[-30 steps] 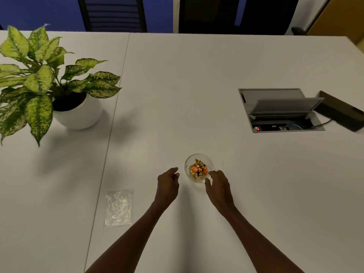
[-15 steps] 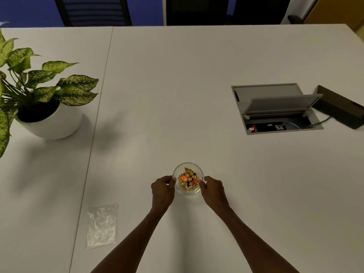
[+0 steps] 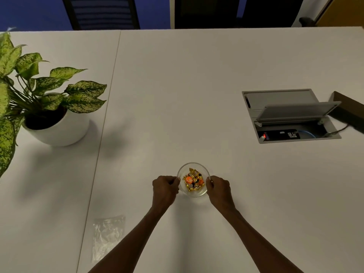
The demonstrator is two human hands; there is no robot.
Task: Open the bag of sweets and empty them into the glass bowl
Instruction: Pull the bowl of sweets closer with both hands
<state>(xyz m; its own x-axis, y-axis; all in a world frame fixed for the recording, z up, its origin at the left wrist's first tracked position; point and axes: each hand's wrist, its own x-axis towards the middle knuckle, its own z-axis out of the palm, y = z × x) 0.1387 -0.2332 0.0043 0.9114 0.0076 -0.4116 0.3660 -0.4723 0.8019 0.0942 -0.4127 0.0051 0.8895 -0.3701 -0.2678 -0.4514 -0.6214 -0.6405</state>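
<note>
A: Start at the near edge of the tabletop (image 3: pixel 197 85). What have we got?

B: The bag (image 3: pixel 108 236), flat and crinkled, clear thin plastic, lying near the near-left part by the seam between the two white slabs. It looks empty: I can see no sweets inside, though the film glares, so take that as a judgement.

A: So the pouring is done?

B: By the look of it, yes. A little farther in from the near edge sits the glass bowl (image 3: pixel 194 193), small, round, transparent, with a thin bright rim. The sweets (image 3: pixel 193 181) are heaped in its middle, in shiny gold foil twists, a couple of orange ones, some dark.

A: And the hands?

B: The left hand (image 3: pixel 165 187) is curled against the bowl's left side, fingers narrow and touching the rim. The right hand (image 3: pixel 218 187) mirrors it on the right side. Both seem to hold the bowl; whether it is lifted or resting on the tabletop, I cannot tell.

A: What's left, then?

B: Very little, I'd say. Perhaps only settling the bowl and letting go.

A: Farther out?

B: Toward the left edge, a potted plant (image 3: pixel 39 91) with mottled green leaves, in a smooth white rounded pot. Toward the right edge, a grey metal cable hatch (image 3: pixel 289 115) sunk in the tabletop with its lid propped open, a red light inside. Beyond the far edge, dark chair backs.
</note>
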